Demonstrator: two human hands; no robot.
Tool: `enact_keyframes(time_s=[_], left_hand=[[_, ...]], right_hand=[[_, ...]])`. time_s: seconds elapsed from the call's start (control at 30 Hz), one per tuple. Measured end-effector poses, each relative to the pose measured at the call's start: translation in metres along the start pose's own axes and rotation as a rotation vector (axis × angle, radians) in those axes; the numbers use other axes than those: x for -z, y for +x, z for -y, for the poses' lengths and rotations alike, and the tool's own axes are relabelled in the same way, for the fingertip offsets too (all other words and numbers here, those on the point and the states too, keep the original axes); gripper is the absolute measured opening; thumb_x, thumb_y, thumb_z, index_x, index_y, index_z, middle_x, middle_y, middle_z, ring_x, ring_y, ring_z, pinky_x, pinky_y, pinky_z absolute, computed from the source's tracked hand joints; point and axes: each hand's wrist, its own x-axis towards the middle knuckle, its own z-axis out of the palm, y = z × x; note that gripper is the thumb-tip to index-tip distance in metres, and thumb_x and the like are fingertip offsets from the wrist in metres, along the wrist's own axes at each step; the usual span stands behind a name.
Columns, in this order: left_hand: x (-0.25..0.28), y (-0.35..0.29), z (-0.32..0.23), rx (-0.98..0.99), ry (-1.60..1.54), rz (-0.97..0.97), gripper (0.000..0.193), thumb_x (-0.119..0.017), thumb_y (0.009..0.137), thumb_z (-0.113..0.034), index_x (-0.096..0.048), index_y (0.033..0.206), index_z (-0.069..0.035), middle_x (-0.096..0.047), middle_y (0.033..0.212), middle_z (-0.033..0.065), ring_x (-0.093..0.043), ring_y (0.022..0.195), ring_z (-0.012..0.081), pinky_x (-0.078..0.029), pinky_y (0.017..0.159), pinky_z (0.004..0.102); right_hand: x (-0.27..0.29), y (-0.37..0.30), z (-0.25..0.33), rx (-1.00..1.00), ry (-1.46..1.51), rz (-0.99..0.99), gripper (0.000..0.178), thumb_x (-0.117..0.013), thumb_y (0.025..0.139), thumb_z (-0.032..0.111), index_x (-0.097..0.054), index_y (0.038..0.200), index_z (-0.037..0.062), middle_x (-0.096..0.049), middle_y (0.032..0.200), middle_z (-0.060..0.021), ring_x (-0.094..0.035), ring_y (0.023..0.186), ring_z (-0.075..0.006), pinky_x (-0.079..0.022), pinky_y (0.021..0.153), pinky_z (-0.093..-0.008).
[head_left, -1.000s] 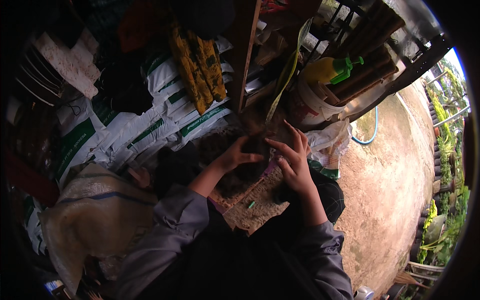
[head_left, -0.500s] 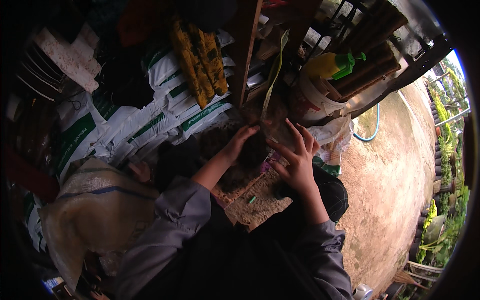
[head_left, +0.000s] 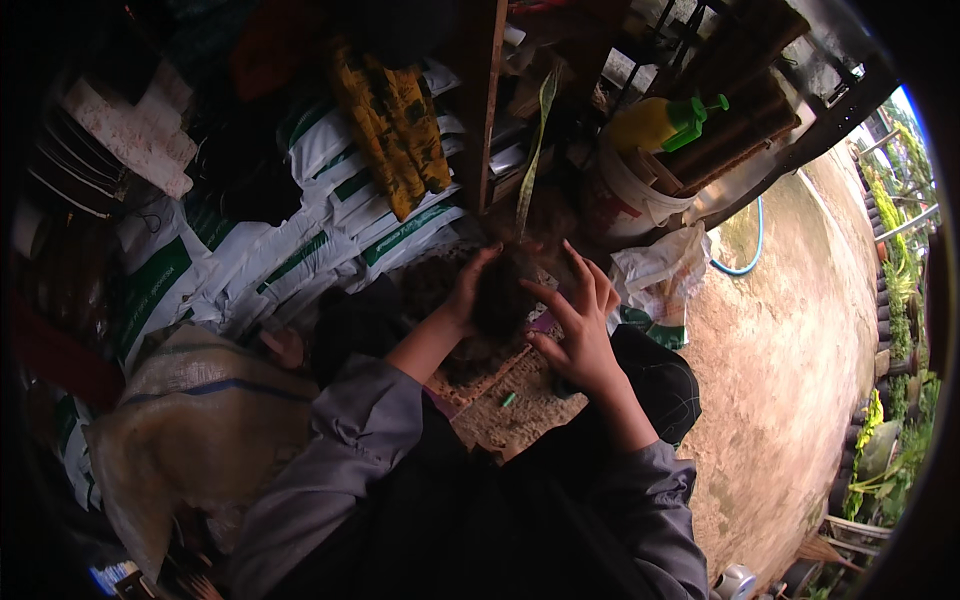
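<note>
A plant with one long, narrow, pale-edged leaf (head_left: 537, 150) stands upright between my hands. Its dark, round root ball (head_left: 503, 300) is in deep shadow. My left hand (head_left: 468, 292) curves round the left side of the root ball, its fingers partly hidden behind it. From the right, my right hand (head_left: 583, 330) bends its fingers against the other side, with the thumb lower down. Beneath the hands lies a shallow container with dark soil (head_left: 465, 365) and a purple edge, mostly covered by my arms and the root ball.
White-and-green sacks (head_left: 310, 215) are piled at the left, near a beige woven sack (head_left: 200, 410). A white bucket (head_left: 625, 195) with a yellow spray bottle (head_left: 640, 127) stands at the far right. A small green piece (head_left: 509, 399) lies on the ground; a blue hose (head_left: 750, 262) crosses the concrete.
My right hand has closed in on the root ball, its fingers now bent against it. The root ball shows more fully between both hands, and the leaf has shifted slightly left.
</note>
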Motion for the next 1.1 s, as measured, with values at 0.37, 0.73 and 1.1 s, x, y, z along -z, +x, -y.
enact_keyframes(time_s=[0.37,0.73,1.1], left_hand=[[-0.001,0.006,0.003,0.022,0.062,0.08,0.05,-0.032,0.098,-0.039,-0.043,0.135,-0.007,-0.06,0.113,0.0078,-0.063,0.091,0.0154,-0.055,0.078,0.0324],[-0.008,0.003,0.0,-0.14,0.387,0.007,0.046,-0.036,0.098,-0.034,-0.049,0.129,-0.002,-0.058,0.12,0.0076,-0.058,0.105,0.013,-0.046,0.092,0.0284],[-0.012,0.007,-0.003,-0.073,0.041,0.02,0.052,-0.031,0.098,-0.042,-0.049,0.13,-0.005,-0.063,0.105,0.0059,-0.062,0.091,0.0141,-0.052,0.082,0.0297]], right_hand=[[-0.002,0.007,-0.008,-0.073,0.078,-0.014,0.055,-0.063,0.077,0.043,-0.054,0.126,0.0217,-0.031,0.147,-0.0139,-0.03,0.129,-0.0349,-0.017,0.104,-0.0478],[-0.004,0.009,-0.011,-0.078,0.047,0.011,0.05,-0.05,0.084,0.045,-0.059,0.124,0.0182,-0.028,0.147,-0.0188,-0.027,0.132,-0.0359,-0.016,0.106,-0.0464],[-0.003,0.009,-0.007,0.011,0.004,0.012,0.048,-0.065,0.076,0.036,-0.061,0.122,0.0242,-0.032,0.148,-0.0115,-0.03,0.13,-0.0359,-0.016,0.105,-0.0476]])
